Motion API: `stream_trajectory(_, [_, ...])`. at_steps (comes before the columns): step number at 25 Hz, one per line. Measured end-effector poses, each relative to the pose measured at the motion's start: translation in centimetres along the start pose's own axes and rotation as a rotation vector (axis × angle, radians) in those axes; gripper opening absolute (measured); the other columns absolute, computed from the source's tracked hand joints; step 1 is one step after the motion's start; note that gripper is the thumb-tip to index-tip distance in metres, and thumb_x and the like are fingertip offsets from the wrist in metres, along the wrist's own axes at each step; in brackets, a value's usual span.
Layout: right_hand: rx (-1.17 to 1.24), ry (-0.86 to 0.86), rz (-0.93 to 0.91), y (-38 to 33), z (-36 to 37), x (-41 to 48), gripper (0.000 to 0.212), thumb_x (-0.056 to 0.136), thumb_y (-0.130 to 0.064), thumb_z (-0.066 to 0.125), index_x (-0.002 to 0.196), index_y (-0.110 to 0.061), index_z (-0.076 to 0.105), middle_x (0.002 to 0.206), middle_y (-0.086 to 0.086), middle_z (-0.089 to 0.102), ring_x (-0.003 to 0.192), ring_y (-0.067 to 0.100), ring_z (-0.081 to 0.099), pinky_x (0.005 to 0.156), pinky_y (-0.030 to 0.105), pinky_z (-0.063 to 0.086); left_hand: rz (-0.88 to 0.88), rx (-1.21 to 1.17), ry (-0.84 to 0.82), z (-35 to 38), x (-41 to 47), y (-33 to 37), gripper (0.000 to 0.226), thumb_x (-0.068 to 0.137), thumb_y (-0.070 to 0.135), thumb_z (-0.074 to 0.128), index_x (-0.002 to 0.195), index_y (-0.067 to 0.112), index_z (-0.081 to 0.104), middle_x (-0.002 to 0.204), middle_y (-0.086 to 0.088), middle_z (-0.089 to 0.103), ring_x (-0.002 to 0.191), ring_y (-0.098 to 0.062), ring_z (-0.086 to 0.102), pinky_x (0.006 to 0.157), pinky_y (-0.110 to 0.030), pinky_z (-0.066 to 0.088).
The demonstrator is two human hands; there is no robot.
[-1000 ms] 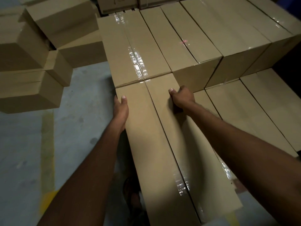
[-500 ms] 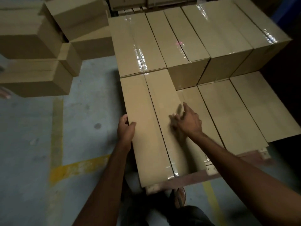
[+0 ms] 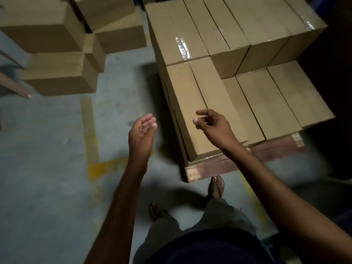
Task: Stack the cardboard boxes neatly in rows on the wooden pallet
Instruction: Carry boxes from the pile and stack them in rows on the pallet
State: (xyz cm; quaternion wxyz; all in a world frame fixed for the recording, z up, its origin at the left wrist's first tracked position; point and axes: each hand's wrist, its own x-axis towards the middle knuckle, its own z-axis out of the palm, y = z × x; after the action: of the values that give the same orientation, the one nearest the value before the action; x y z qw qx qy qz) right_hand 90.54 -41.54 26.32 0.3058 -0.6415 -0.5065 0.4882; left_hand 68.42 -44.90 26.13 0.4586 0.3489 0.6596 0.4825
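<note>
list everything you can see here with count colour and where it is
boxes on the pallet: eight tops visible, tan, four in the far upper row, one upper at near left, three lower at near right
loose boxes: about five, tan, piled on the floor at upper left
wooden pallet: one, reddish brown, under the stack
floor: grey concrete
painted lines: yellow, on the floor left of the pallet
feet: two, in sandals, by the pallet's near corner
left hand: empty, fingers loosely curled, over the floor
right hand: empty, over the near-left box
</note>
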Motion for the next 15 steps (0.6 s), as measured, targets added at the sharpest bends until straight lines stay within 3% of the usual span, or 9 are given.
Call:
stream_trajectory(2, [0.112,-0.022,0.017,-1.5,2.8,-2.7,0.026,0.096,-0.025,0.071,0.121,-0.017,0.07,0.102,0.01,0.076,0.094,0.011,0.073,0.077,0.021,0.053,-0.019,-0.06,0.01,-3.7,-2.4,-0.2,0.031,0.1,0.004,0.06,0.131,0.006,0.062,0.123,-0.008,0.071,0.114,-0.019,0.069,0.089,-0.02,0.052])
stream_trajectory(5, [0.173,-0.077,0.021,-4.3,7.5,-6.5,0.024,0.098,-0.02,0.069,0.121,-0.013,0.071,0.104,0.011,0.076,0.084,0.002,0.071,0.07,0.011,0.052,-0.035,-0.148,0.051,-8.9,-4.7,0.3,0.029,0.099,0.002,0.06,0.127,0.009,0.063,0.119,-0.007,0.072,0.117,-0.027,0.067,0.077,-0.012,0.052])
stream_trajectory(11, [0.159,-0.273,-0.038,-8.7,17.5,-8.3,0.023,0.096,-0.016,0.071,0.118,-0.009,0.07,0.097,0.022,0.073,0.08,0.009,0.071,0.073,0.016,0.051,-0.008,-0.211,0.177,-16.4,-4.2,1.8,0.026,0.099,0.004,0.06,0.123,0.013,0.065,0.114,0.0,0.074,0.111,-0.023,0.07,0.072,-0.012,0.051])
stream_trajectory(15, [0.149,-0.375,-0.039,-12.3,23.4,-6.2,0.023,0.097,-0.024,0.07,0.119,-0.016,0.069,0.099,0.011,0.076,0.09,0.015,0.074,0.072,0.019,0.055,-0.034,-0.233,0.228,-21.1,-1.1,3.2,0.026,0.1,0.01,0.061,0.124,0.021,0.064,0.115,0.004,0.074,0.105,-0.016,0.072,0.075,-0.018,0.053])
